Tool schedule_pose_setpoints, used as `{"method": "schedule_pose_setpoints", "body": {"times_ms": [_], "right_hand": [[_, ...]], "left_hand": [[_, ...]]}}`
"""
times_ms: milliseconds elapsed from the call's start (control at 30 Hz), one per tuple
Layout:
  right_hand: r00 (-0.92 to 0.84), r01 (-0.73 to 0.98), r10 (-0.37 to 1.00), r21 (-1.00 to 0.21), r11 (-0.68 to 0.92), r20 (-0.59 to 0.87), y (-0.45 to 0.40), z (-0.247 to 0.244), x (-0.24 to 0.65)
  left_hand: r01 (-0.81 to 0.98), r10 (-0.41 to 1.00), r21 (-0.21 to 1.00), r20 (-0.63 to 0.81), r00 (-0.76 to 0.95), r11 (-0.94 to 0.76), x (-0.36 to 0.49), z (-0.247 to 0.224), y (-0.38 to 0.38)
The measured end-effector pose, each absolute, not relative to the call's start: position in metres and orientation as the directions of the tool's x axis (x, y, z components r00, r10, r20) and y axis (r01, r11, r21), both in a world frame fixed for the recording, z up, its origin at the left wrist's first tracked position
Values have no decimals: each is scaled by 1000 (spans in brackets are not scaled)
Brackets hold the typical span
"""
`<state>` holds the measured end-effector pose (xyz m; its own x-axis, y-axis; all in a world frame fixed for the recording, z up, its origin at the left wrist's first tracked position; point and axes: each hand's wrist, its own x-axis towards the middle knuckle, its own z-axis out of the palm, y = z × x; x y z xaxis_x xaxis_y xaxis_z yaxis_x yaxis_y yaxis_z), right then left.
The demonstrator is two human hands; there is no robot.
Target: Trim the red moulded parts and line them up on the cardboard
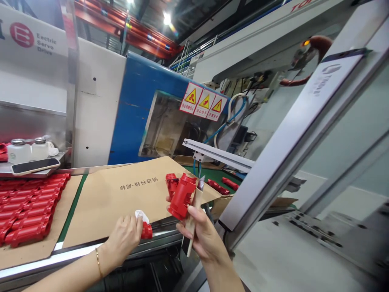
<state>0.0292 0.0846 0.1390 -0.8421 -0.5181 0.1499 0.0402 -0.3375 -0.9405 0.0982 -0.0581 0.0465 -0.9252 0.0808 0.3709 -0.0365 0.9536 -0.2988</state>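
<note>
Holding a red part [182,196] upright near centre, the right hand [204,235] clamps its fingers on it and what looks like a knife [194,211], while the left hand [125,238] closes on a second part [146,231] at the worktop [75,251] edge, beside the cardboard [121,198].

Left hand [123,239] covers most of a small red part [146,231], the stacked red parts [28,207] run off the left edge, the right hand [202,237] hides the knife handle [191,231], and the warning signs [203,102] are too small to read.
</note>
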Motion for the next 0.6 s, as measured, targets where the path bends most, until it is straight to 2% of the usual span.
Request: {"method": "schedule_pose_setpoints", "body": {"times_ms": [133, 267, 367, 467, 600], "right_hand": [[-840, -16, -519, -963, -268, 158, 77, 137, 19], [-856, -70, -494, -981, -181, 153, 67, 133, 1], [-854, -121, -503, -991, -52, 130, 53, 129, -20], [-859, -163, -503, -983, 90, 96, 41, 126, -43], [-875, -169, -484, -956, 241, 32, 29, 119, -69]], "left_hand": [[-2, 30, -112, 285, -958, 994, 88, 48, -61], [56, 13, 188, 225, -974, 981, 87, 48, -81], [-4, -92, 371, 221, -971, 929, 92, 45, -102], [-94, -196, 428, 200, -960, 899, 97, 40, -115], [-81, -146, 393, 139, -979, 916, 99, 35, -118]]}}
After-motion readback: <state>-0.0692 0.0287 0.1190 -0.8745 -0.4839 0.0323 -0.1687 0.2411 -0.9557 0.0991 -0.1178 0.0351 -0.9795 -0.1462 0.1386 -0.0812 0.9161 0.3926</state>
